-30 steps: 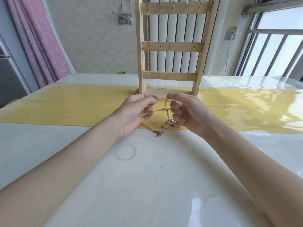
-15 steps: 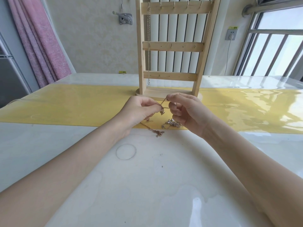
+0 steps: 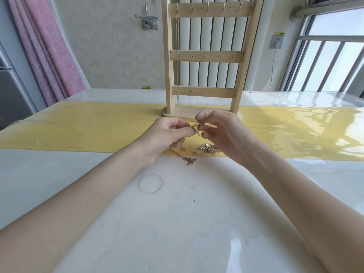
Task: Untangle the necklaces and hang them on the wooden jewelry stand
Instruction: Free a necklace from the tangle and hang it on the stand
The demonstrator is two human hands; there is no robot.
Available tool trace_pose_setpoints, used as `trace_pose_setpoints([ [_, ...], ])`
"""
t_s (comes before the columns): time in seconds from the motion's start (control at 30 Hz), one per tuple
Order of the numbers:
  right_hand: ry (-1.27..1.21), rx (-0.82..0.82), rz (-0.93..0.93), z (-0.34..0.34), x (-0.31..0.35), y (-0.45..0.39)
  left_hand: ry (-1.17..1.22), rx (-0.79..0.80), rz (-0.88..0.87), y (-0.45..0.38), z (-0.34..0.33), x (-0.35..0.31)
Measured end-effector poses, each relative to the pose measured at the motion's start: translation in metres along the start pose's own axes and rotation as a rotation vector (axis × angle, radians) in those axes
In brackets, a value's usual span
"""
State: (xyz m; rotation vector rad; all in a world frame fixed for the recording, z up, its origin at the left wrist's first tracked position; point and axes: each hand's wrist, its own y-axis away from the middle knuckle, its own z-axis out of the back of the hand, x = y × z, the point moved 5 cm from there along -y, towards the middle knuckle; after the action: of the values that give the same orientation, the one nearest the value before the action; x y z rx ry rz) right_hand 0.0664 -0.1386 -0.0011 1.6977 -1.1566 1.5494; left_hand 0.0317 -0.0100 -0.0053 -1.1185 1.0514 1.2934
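Held chain: a thin rose-gold chain necklace (image 3: 194,128) is raised just above the table, its short taut part stretched between the two hands in front of the stand's base
Left hand: the left hand (image 3: 165,137) pinches the chain between thumb and curled forefinger at its left end; a strand drops from under the fingers toward the table
Right hand: the right hand (image 3: 220,133) pinches the same chain between thumb tip and forefinger, just right of the left hand's fingertips; the other fingers are curled loosely below
Loose end: the trailing rose-gold tail of chain (image 3: 187,159) lies on the table below and between the wrists
Tangle: a small silver-toned heap of tangled chain (image 3: 207,148) rests on the yellow strip, under the right hand, apart from its fingers
Stand: the pale wooden ladder-shaped jewelry stand (image 3: 206,56) is upright just behind the hands, with three cross bars carrying small hooks
Hung chain: a slim silver chain (image 3: 177,56) hangs straight down from the top bar's left hook
Table: a glossy white table (image 3: 177,223) with a yellow runner band (image 3: 88,127) across it
Background: pink curtain (image 3: 45,52) at left, window bars (image 3: 325,64) at right
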Motion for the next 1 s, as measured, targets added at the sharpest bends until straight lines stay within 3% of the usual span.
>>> trace_pose_setpoints([
  [0.23,0.011,0.113,-0.021,-0.006,-0.004,0.0,0.09,0.06,0.04,0.0,-0.002,0.004],
  [0.37,0.13,0.072,-0.034,-0.005,-0.009,-0.001,0.101,0.046,0.066,-0.001,0.001,0.007],
  [0.53,0.11,0.054,-0.019,-0.004,-0.009,-0.002,0.106,0.028,0.095,-0.002,0.002,0.009],
  [0.9,0.084,0.078,-0.024,-0.006,-0.007,-0.002,0.354,-0.055,0.186,-0.005,0.008,0.011],
  [1.0,0.062,0.086,-0.041,-0.006,-0.008,-0.002,0.315,-0.046,0.167,-0.006,0.007,0.011],
])
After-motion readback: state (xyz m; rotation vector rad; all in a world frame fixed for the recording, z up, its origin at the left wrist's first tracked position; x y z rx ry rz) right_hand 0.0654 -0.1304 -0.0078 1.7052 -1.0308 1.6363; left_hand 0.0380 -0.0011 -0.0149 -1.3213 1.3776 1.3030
